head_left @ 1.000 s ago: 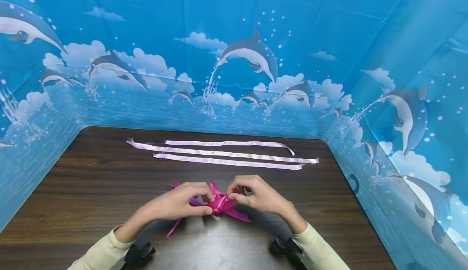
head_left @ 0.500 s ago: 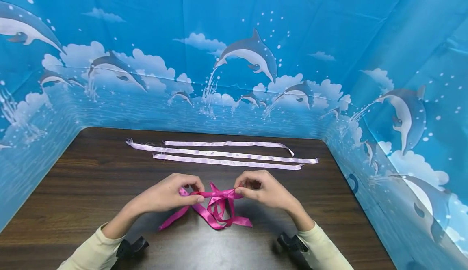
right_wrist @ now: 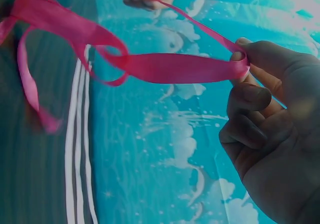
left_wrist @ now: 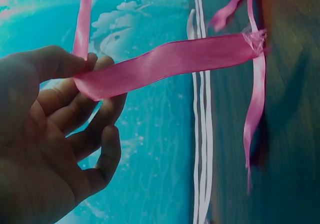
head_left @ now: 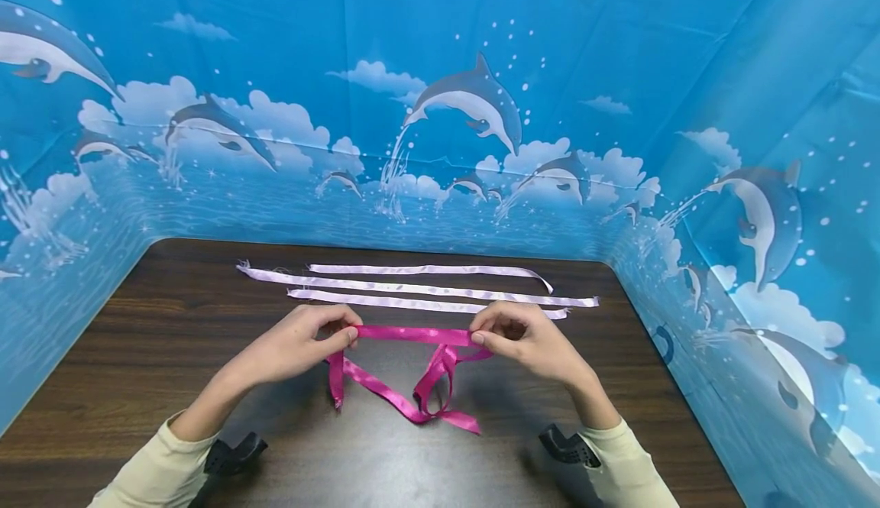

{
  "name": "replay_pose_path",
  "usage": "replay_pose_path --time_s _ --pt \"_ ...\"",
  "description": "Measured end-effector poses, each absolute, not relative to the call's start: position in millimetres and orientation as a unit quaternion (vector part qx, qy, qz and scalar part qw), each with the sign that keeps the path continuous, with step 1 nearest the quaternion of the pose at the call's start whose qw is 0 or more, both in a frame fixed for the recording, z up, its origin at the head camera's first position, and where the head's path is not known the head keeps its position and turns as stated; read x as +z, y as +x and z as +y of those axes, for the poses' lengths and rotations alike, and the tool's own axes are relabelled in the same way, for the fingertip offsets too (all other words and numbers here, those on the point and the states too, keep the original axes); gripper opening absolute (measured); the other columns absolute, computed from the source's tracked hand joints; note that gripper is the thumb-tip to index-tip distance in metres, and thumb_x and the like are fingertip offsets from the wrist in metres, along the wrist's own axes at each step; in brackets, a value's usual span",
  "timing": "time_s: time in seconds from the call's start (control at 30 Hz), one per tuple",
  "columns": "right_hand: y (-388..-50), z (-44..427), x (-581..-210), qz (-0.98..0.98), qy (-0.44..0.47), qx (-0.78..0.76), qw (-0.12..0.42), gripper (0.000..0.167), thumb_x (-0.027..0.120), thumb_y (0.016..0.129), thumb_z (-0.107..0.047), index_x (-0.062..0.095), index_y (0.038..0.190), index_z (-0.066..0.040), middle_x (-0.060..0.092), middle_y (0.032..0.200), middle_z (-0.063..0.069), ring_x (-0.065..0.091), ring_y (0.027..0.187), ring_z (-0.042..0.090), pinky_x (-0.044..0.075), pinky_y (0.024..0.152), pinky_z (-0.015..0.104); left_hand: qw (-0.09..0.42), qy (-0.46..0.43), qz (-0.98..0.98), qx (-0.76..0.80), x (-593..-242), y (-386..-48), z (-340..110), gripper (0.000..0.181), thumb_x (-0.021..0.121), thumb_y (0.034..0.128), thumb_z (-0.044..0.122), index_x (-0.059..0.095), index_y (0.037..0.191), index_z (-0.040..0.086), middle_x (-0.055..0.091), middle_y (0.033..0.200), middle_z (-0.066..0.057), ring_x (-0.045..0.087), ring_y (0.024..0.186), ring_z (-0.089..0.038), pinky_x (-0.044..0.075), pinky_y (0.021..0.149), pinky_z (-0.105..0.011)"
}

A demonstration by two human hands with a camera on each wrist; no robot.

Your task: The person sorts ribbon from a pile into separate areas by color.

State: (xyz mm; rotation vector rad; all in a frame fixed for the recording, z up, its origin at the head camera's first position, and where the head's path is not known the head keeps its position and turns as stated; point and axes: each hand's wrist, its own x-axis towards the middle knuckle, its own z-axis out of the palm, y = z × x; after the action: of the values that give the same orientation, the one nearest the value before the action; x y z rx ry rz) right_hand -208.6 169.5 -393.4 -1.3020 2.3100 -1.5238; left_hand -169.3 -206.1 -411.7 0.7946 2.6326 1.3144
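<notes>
Between both hands a bright pink satin ribbon (head_left: 412, 334) is stretched level above the table. My left hand (head_left: 302, 340) pinches it between thumb and forefinger, and from there a tail with a frayed end hangs down, plain in the left wrist view. My right hand (head_left: 529, 340) pinches the ribbon on the other side; in the right wrist view the ribbon (right_wrist: 185, 68) bends round the fingertip. Below the stretched part, slack pink loops hang toward the table. Whether this is one ribbon or more I cannot tell.
Three pale lilac ribbons (head_left: 419, 289) lie side by side across the back of the dark wooden table (head_left: 137, 355). A blue dolphin-print sheet (head_left: 309, 164) rises behind and at the sides. Black wrist straps (head_left: 234, 453) sit at the sleeves.
The hands have moved apart and away from the body. The bunched pink ribbon has been drawn out into a straight span, with its remaining loops hanging below.
</notes>
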Motion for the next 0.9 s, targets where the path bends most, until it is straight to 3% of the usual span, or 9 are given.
replay_pose_path --time_s 0.23,0.6,0.9 --pt "-206 180 -375 0.760 -0.422 -0.493 0.007 0.021 0.070 0.090 0.012 0.070 0.104 -0.005 0.061 0.079 0.005 0.048 0.060 0.015 0.039 0.050 0.027 0.012 0.227 0.880 0.417 -418 -182 -224 0.007 0.062 0.1040 0.017 0.068 0.102 0.016 0.064 0.085 0.005 0.055 0.069 -0.015 0.047 0.062 -0.031" --pt "-229 215 -386 0.795 -0.381 -0.472 -0.007 0.022 0.076 0.092 -0.004 0.073 0.106 -0.020 0.056 0.079 0.000 0.045 0.059 0.019 0.037 0.049 0.030 -0.019 0.151 0.898 0.413 -415 -194 -261 0.017 0.059 0.1059 0.024 0.069 0.107 0.009 0.066 0.088 -0.002 0.056 0.072 -0.021 0.047 0.061 -0.033" --pt "-231 231 -380 0.831 -0.359 -0.424 0.006 0.020 0.076 0.093 -0.007 0.071 0.107 -0.020 0.054 0.074 0.000 0.044 0.059 0.018 0.035 0.050 0.030 -0.030 0.101 0.902 0.419 -413 -196 -287 0.026 0.053 0.1083 0.026 0.068 0.116 0.006 0.067 0.096 -0.009 0.057 0.082 -0.027 0.049 0.064 -0.033"
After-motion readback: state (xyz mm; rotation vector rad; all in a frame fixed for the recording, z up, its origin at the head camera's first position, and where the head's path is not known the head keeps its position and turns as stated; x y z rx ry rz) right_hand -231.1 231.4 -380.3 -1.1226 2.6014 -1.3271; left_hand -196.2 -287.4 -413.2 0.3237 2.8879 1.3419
